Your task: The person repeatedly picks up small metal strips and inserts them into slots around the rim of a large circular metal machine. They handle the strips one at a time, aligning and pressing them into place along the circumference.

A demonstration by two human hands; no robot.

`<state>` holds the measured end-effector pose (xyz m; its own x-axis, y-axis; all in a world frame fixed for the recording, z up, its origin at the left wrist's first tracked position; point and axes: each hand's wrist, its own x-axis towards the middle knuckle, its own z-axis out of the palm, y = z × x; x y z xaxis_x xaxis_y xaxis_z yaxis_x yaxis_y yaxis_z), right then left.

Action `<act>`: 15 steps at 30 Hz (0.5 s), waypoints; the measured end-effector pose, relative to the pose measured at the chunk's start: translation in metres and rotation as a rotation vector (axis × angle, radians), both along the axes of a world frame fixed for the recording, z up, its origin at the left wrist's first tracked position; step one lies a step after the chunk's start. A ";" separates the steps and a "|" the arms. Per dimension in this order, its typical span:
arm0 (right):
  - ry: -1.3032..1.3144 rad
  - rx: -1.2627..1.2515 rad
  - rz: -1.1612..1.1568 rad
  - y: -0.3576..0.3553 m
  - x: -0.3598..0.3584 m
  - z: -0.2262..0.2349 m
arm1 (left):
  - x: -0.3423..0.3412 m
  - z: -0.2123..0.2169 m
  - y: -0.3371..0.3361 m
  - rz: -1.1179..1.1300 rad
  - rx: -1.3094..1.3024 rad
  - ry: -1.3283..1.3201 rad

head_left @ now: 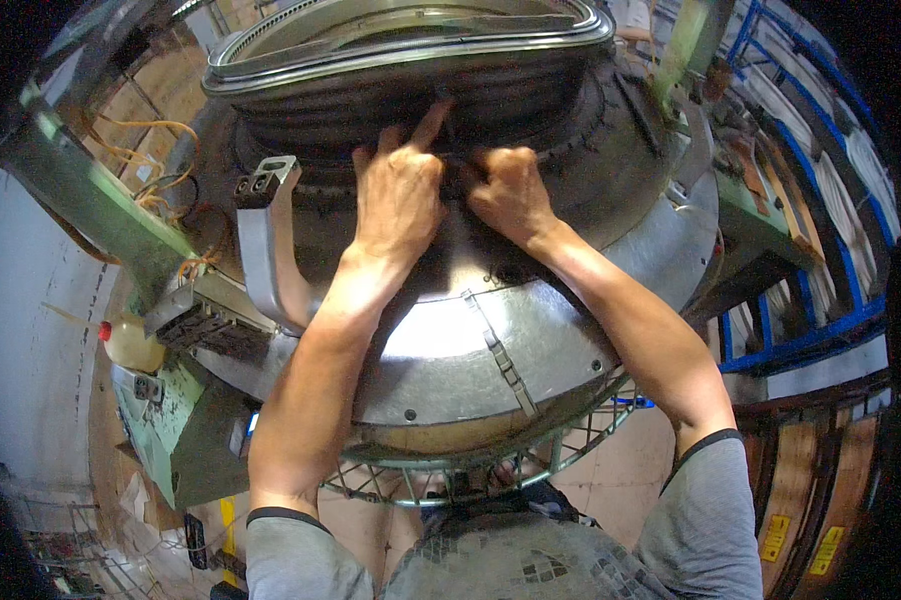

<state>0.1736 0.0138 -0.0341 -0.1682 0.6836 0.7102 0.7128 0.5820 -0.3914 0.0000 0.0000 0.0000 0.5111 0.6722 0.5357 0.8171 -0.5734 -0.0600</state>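
1. Past the left edge of the round machine (425, 350), a pale rounded bottle (135, 345) with a red cap.
2. Inside that edge, a smooth, curved metal arm (275, 245); best keep the forearm clear of it.
3. The left hand (400, 200) is half spread, index finger stretched to the dark band (400, 100); whether it grips anything, I cannot tell. A light, steady fingertip should serve best.
4. That band, ridged and dull, lies toward the machine's far edge, under a shiny, rounded metal ring (410, 52).
5. At the near edge, a jointed metal strip (498, 350) crosses polished plate.
6. The right hand (510, 190) is tightly curled beside the band, fingertips hidden, contents unclear; turning the wrist slightly would help sight.
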 end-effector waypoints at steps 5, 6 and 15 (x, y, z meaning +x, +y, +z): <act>0.039 -0.250 -0.068 -0.018 -0.010 -0.004 | -0.001 -0.003 -0.001 -0.006 -0.018 -0.090; 0.063 -0.254 -0.076 -0.024 -0.010 -0.004 | 0.000 -0.006 -0.002 -0.032 -0.028 -0.097; -0.091 -0.026 -0.324 0.033 -0.017 -0.015 | -0.004 -0.007 0.013 -0.022 0.084 -0.084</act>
<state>0.1563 0.0469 -0.0492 -0.0008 0.7299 0.6836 0.8917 0.3099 -0.3299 -0.0041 0.0131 -0.0067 0.4765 0.6123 0.6309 0.8083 -0.5873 -0.0405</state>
